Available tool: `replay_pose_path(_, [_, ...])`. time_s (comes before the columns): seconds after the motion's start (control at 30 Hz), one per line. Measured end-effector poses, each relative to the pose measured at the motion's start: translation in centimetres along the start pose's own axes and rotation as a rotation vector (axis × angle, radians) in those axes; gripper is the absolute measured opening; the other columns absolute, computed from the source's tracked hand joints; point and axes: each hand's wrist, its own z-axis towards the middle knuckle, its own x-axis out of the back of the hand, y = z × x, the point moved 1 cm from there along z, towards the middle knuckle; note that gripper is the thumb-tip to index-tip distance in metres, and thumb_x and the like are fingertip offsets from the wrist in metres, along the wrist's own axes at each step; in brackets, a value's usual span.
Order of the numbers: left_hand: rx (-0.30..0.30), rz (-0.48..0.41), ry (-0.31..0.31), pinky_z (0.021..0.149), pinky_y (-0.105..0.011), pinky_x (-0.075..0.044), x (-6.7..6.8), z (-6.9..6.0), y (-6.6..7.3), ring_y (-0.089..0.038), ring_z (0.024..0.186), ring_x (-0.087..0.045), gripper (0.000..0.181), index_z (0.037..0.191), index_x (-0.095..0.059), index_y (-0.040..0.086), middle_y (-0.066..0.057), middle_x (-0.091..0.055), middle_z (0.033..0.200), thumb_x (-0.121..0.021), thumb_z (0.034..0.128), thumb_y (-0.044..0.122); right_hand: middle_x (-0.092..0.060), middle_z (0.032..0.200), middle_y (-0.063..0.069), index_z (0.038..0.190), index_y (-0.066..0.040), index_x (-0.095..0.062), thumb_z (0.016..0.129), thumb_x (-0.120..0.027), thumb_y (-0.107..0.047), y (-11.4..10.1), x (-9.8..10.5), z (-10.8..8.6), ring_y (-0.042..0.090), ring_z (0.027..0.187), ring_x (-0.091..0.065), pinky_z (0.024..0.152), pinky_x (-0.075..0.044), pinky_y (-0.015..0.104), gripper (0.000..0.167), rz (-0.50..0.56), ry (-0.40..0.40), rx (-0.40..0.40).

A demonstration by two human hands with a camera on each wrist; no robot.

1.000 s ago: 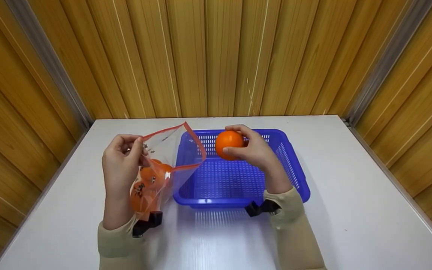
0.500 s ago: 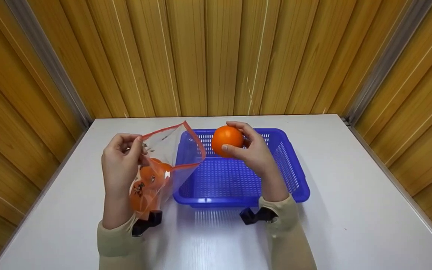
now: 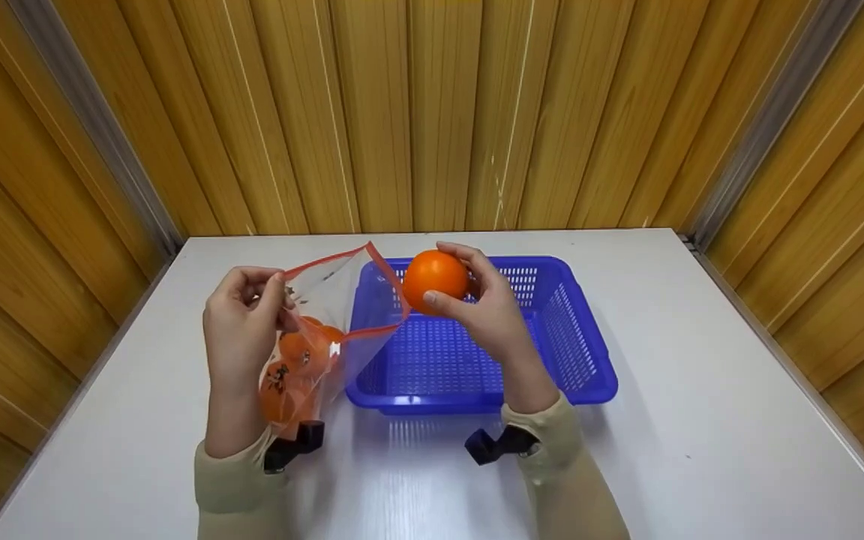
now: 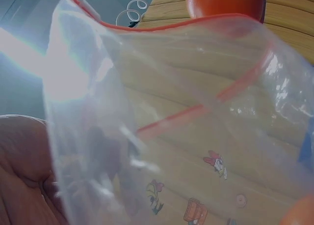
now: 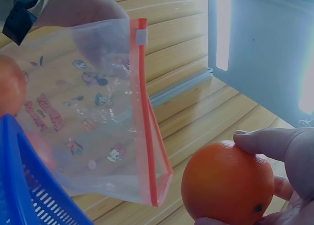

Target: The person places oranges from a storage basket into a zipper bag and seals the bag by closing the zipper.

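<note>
In the head view my left hand (image 3: 244, 319) pinches the edge of a clear zip bag (image 3: 372, 360) between thumb and fingers. The bag has a red rim, and its mouth gapes toward the right. Several oranges (image 3: 301, 356) lie low inside it; cartoon prints show on its side in the right wrist view. My right hand (image 3: 488, 307) grips another orange (image 3: 432, 281) with thumb and fingers, just right of the bag's mouth and above the basket. The right wrist view shows a gap between this orange (image 5: 225, 183) and the red rim.
A blue perforated basket (image 3: 604, 375) stands on the white table (image 3: 702, 420), partly behind the bag. Wood-look panels (image 3: 439, 112) rise behind the table and at both sides. A white plastic slider (image 5: 142, 37) sits on the bag's red zip.
My right hand has moved left with the orange, from over the basket's middle to right beside the bag's mouth. The left hand and the bag have stayed nearly still.
</note>
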Motion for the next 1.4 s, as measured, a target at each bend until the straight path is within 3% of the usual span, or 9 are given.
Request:
replay_pose_path(0.77, [0.035,0.020,-0.019,0.057,-0.022,-0.061,-0.4,-0.2,0.2,-0.011,0.053,-0.062,0.014,0.112,-0.065,0.004,-0.004,-0.062,0.078,-0.063,0.1026,0.014,-0.056,0.145,0.010,0.144,-0.013,-0.056,0.088,-0.080,-0.014,0.1,-2.5,-0.8,0.031,0.124,-0.062,0.100,-0.060,0.044,0.062,0.026,-0.019,0.054])
replay_pose_path(1.0, [-0.014,0.015,-0.013,0.053,-0.021,-0.060,-0.5,-0.3,0.1,-0.010,0.050,-0.062,0.013,0.110,-0.066,0.001,-0.003,-0.063,0.075,-0.063,0.1019,0.011,-0.055,0.146,0.011,0.143,-0.013,-0.056,0.087,-0.081,-0.014,0.4,-3.3,-0.9,0.033,0.123,-0.062,0.100,-0.060,0.045,0.061,0.003,-0.022,0.078])
replay_pose_path(1.27, [0.047,0.046,-0.049,0.057,-0.020,-0.060,-0.6,-0.3,0.4,-0.009,0.053,-0.063,0.016,0.113,-0.065,0.003,-0.005,-0.063,0.079,-0.063,0.1030,0.015,-0.056,0.145,0.012,0.142,-0.014,-0.057,0.087,-0.082,-0.014,0.6,-4.1,-1.1,0.033,0.121,-0.062,0.093,-0.063,0.045,0.061,0.000,-0.023,0.090])
replay_pose_path(1.4, [0.050,0.052,-0.057,0.057,-0.020,-0.060,-0.6,-0.3,0.3,-0.010,0.053,-0.063,0.015,0.113,-0.065,0.004,-0.006,-0.063,0.079,-0.062,0.1031,0.015,-0.055,0.146,0.011,0.142,-0.014,-0.057,0.087,-0.082,-0.014,0.6,-4.3,-1.2,0.034,0.122,-0.061,0.092,-0.064,0.045,0.061,-0.009,-0.021,0.111])
